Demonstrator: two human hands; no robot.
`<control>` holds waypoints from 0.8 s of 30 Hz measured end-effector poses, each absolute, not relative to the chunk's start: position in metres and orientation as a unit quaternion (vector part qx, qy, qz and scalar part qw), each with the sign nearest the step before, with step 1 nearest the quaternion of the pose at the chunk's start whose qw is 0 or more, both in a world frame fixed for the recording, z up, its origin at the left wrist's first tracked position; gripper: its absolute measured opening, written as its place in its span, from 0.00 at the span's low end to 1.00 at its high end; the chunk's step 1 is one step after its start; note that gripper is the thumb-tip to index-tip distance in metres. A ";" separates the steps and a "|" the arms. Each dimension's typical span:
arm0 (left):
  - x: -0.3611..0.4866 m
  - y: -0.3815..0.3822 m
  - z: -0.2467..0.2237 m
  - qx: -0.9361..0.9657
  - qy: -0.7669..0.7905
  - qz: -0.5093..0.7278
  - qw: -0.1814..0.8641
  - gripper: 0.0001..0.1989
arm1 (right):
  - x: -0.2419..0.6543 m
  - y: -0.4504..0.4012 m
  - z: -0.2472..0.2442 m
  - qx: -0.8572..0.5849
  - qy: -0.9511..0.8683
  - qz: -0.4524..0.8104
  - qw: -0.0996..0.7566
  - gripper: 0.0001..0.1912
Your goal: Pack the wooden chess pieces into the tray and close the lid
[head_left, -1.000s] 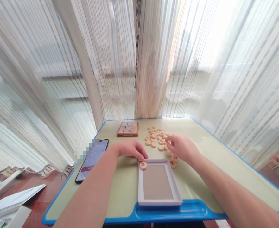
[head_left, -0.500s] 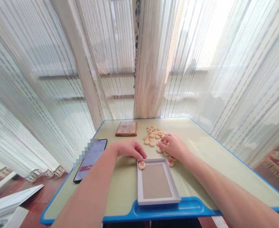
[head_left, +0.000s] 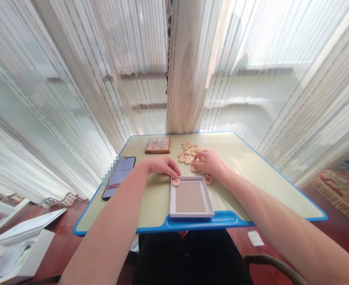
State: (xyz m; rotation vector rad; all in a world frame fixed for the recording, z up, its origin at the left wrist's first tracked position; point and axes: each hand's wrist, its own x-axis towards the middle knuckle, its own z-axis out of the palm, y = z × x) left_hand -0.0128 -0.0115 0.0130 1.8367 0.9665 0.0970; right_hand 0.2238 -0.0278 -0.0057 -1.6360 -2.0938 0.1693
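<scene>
My left hand (head_left: 164, 165) is closed, its thumb and fingertips at the far left corner of a shallow, open white box (head_left: 172, 200). A round wooden Chinese chess piece (head_left: 176, 182) with a red character lies inside that corner, face up. My right hand (head_left: 209, 162) reaches over the loose pile of Chinese chess pieces (head_left: 187, 152), fingers bent and pinched on one at the pile's near side. Its fingers partly hide that piece. Another red-marked piece (head_left: 208, 180) rests against the box's right side, under my right wrist.
A flat printed box (head_left: 158, 145) lies at the back left of the table (head_left: 245, 182). To the left, a phone (head_left: 119, 178) shows a timer. A blue trough (head_left: 226, 218) runs along the near edge. Sheer curtains (head_left: 183, 79) hang behind the table.
The view has tilted down, so the table sits higher and my lap shows. Both hands stay in nearly the same places, the right fingers still among the pieces.
</scene>
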 end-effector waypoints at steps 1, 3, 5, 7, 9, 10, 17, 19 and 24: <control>-0.013 -0.011 0.013 0.761 0.401 0.040 0.508 0.16 | 0.224 -0.029 -0.005 -0.588 -0.764 0.075 0.256 0.08; -0.013 -0.011 0.013 0.760 0.400 0.035 0.511 0.17 | 0.224 -0.034 -0.001 -0.561 -0.765 0.110 0.298 0.08; -0.013 -0.012 0.014 0.759 0.399 0.037 0.514 0.17 | 0.221 -0.044 0.004 -0.521 -0.768 0.147 0.341 0.09; -0.013 -0.012 0.014 0.755 0.398 0.040 0.520 0.17 | 0.214 -0.057 0.008 -0.478 -0.777 0.192 0.361 0.12; -0.014 -0.012 0.015 0.753 0.392 0.039 0.528 0.17 | 0.205 -0.069 0.009 -0.432 -0.807 0.227 0.331 0.12; -0.014 -0.011 0.016 0.754 0.384 0.036 0.532 0.17 | 0.201 -0.073 0.009 -0.416 -0.825 0.229 0.305 0.11; -0.014 -0.007 0.015 0.763 0.320 0.019 0.561 0.12 | 0.188 -0.078 0.002 -0.374 -0.865 0.198 0.267 0.07; -0.014 -0.006 0.014 0.762 0.323 0.019 0.561 0.12 | 0.187 -0.077 0.001 -0.375 -0.867 0.192 0.265 0.07; -0.014 -0.004 0.014 0.764 0.329 0.016 0.555 0.12 | 0.187 -0.080 0.004 -0.402 -0.864 0.176 0.246 0.09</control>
